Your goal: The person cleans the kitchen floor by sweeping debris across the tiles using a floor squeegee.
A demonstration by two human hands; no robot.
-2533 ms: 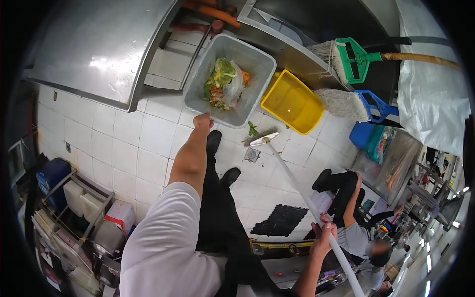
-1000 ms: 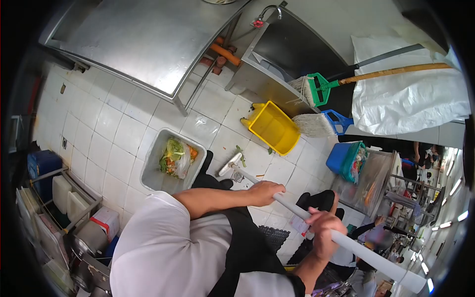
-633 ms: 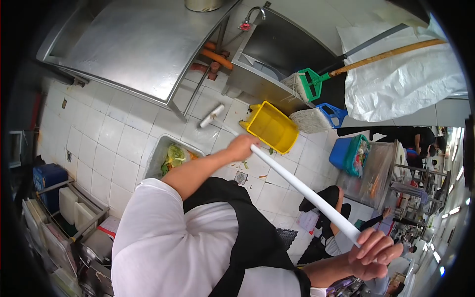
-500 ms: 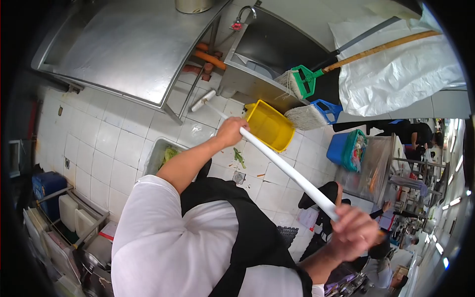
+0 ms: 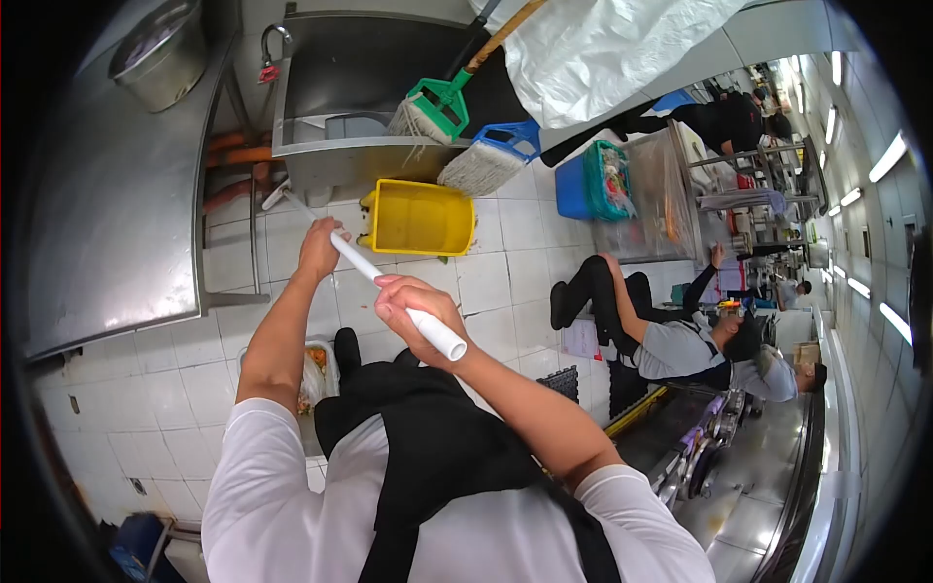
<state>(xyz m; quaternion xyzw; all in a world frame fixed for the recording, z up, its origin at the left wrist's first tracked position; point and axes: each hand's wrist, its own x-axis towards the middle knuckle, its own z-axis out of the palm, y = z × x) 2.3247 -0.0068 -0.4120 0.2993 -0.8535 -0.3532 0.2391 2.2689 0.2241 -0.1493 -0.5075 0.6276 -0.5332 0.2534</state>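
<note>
A white-handled floor squeegee point(image 5: 358, 257) runs from in front of my chest down to the floor. Its narrow head point(image 5: 276, 193) lies by the pipes between the steel table and the sink. Around the middle of the handle, my left hand point(image 5: 319, 248) is closed. My right hand point(image 5: 420, 309) grips close to the hollow top end, which points back toward me. Right of my left hand, a yellow bucket point(image 5: 423, 243) stands on the tiles, apart from the handle.
A steel table point(image 5: 117, 233) borders the left, and a steel sink point(image 5: 330, 160) stands ahead. Two mops point(image 5: 418, 121) lean there. Food scraps fill a tub point(image 5: 313, 389) by my feet. On the right, a seated person point(image 5: 671, 345) is near a blue bin point(image 5: 575, 189).
My view has swung right. The squeegee head has moved in toward the orange pipes by the sink. My right hand has come in front of my chest, closer to my left hand.
</note>
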